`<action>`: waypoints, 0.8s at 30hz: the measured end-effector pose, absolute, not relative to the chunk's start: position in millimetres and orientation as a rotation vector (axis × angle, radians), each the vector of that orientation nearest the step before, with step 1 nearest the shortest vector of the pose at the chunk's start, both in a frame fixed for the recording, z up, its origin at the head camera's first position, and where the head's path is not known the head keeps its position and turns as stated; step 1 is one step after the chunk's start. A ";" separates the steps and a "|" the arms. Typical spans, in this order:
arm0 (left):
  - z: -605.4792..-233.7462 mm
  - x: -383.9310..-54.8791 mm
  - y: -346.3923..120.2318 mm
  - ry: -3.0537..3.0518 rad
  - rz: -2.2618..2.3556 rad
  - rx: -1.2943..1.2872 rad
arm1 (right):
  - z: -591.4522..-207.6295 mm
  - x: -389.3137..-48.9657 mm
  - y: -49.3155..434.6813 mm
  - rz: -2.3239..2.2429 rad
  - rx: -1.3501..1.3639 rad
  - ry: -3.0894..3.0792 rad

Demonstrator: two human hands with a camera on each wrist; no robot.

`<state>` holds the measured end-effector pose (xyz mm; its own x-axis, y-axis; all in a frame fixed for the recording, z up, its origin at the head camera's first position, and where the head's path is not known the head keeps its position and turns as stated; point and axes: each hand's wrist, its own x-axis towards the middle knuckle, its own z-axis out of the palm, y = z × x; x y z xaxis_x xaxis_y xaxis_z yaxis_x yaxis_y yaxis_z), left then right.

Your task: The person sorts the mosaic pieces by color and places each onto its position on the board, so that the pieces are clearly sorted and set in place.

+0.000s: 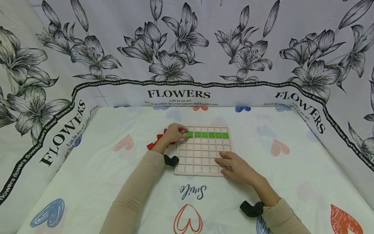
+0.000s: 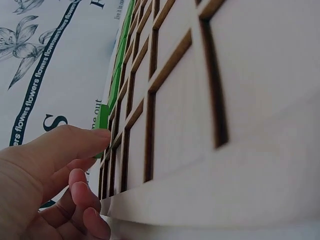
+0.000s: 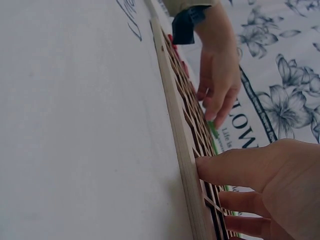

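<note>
A square wooden board (image 1: 197, 160) with a raised grid lies flat on the cloth. Along its second row from the back runs a line of green square tiles (image 1: 211, 135). At the left end of that line, my left hand (image 1: 174, 132) pinches a green tile (image 2: 103, 116) between thumb and fingers; the left wrist view has it tilted above the grid. My right hand (image 1: 238, 167) rests on the board's near right part, fingers loosely spread over the cells and thumb (image 3: 220, 171) by the near rim.
Several red tiles (image 1: 150, 146) lie in a loose pile at the board's left side, partly behind my left forearm. A white cloth (image 1: 87, 182) with printed hearts covers the table. Flower-printed fabric (image 1: 181, 58) hangs at the back and sides.
</note>
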<state>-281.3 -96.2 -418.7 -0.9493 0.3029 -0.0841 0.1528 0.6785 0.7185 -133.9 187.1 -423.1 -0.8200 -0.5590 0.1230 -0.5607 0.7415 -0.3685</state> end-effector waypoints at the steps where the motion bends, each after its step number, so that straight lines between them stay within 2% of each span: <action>1: -419.7 -281.6 -95.9 2.699 1.123 0.375 | -423.2 -133.9 187.2 0.623 0.942 -2.928; 24: -418.9 -285.8 -90.1 2.702 1.038 0.380 | -421.3 -134.4 186.6 0.597 0.948 -2.934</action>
<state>-285.8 -90.1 -418.9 -0.9418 0.3167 -0.1128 0.1597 0.7166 0.6789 -134.4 186.6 -421.3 -0.8178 -0.5637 0.1160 -0.5642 0.7456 -0.3547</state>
